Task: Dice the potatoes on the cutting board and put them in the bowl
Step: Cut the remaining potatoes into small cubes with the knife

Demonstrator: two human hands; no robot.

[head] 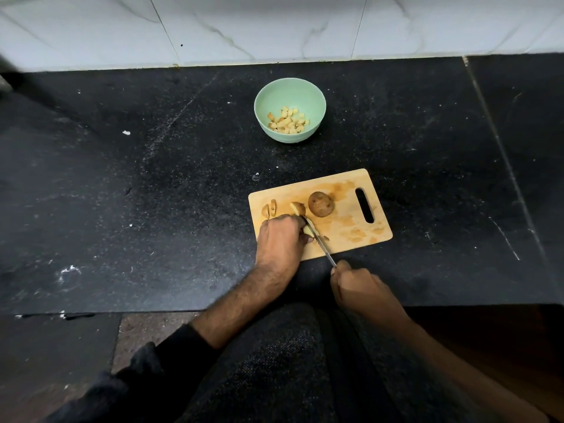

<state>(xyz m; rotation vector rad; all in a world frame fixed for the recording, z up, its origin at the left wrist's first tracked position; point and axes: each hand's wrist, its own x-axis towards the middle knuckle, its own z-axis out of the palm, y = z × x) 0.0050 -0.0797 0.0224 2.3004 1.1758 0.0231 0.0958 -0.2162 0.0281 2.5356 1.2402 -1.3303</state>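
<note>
On the cutting board [348, 209], the left hand [279, 239] curls down over a potato piece [309, 229], pinning it, while the right hand [357, 285], at 5 o'clock off the board, grips the knife [320, 242] handle (blade across the piece). A whole potato [320, 204] sits at 1 o'clock of the left hand. The bowl [290, 96], at 12 o'clock on the counter [152, 178], holds diced potato [288, 120].

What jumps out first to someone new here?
The two hands at the near edge of the wooden cutting board: the left hand holds a potato piece while the right hand grips a knife cutting it. Behind, a mint-green bowl holds diced potato.
</note>
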